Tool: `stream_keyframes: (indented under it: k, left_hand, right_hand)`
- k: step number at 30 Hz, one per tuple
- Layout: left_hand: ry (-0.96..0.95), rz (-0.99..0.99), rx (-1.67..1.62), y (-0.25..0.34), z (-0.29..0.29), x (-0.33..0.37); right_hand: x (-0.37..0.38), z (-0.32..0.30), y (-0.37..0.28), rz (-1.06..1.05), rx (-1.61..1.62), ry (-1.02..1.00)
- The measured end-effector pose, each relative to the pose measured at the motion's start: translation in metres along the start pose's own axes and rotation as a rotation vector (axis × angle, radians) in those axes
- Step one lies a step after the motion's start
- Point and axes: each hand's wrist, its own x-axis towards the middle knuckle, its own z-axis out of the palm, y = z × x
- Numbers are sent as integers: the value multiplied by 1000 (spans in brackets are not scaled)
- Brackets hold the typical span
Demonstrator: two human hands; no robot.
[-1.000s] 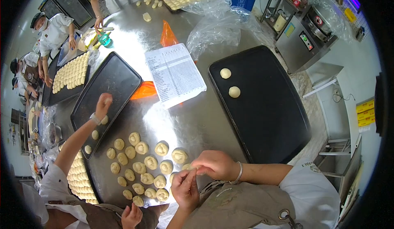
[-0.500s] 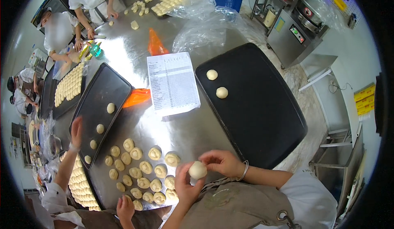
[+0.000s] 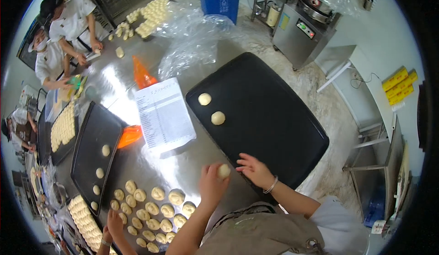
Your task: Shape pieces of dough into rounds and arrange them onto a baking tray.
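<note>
A smooth, pale dough ball [image 3: 223, 171] rests in the curled fingers of my left hand [image 3: 213, 182], above the near edge of the steel table. My right hand [image 3: 256, 171] is a little to its right, fingers apart and holding nothing, over the near left edge of a large black baking tray [image 3: 274, 122]. Two round dough balls sit near that tray's left edge, the farther one [image 3: 204, 99] and the nearer one [image 3: 218, 118]. Left of my hands, several folded dough pieces [image 3: 152, 208] lie in loose rows on the table.
A printed sheet [image 3: 167, 118] lies left of the tray, with orange plastic pieces [image 3: 130, 136] beside it. Another black tray [image 3: 93, 138] holds several dough balls. A co-worker's hands [image 3: 113, 223] reach in at lower left. Clear plastic film [image 3: 192, 49] covers the far table edge.
My hands have moved forward with the dough ball, from in front of my apron toward the tray. My right hand has come off the ball. The co-worker's hand has left the left tray.
</note>
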Motion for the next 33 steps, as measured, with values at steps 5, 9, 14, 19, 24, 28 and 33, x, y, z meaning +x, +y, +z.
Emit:
stream_keyframes:
  k: [5, 9, 14, 19, 24, 28, 33]
  left_hand:
    - [26, 162, 60, 0, 61, 80]
    - [-192, 77, 296, -11, 83, 98]
    - [-210, 0, 345, 5, 60, 74]
    - [-83, -65, 129, -35, 7, -8]
    - [279, -439, -356, -87, -37, -132]
    - [593, -692, -691, -91, -55, -179]
    - [762, -713, -773, -86, -70, -189]
  right_hand:
    - [-20, -61, -17, 190, 213, 312]
    - [-32, -69, -16, 193, 128, 387]
    - [5, -49, -11, 46, -169, 255]
    - [72, -3, -13, -465, -1170, 191]
    - [87, 76, -7, -601, -896, 70]
    - [83, 172, 29, -400, -800, -383]
    - [119, 279, 69, -95, -1066, -713]
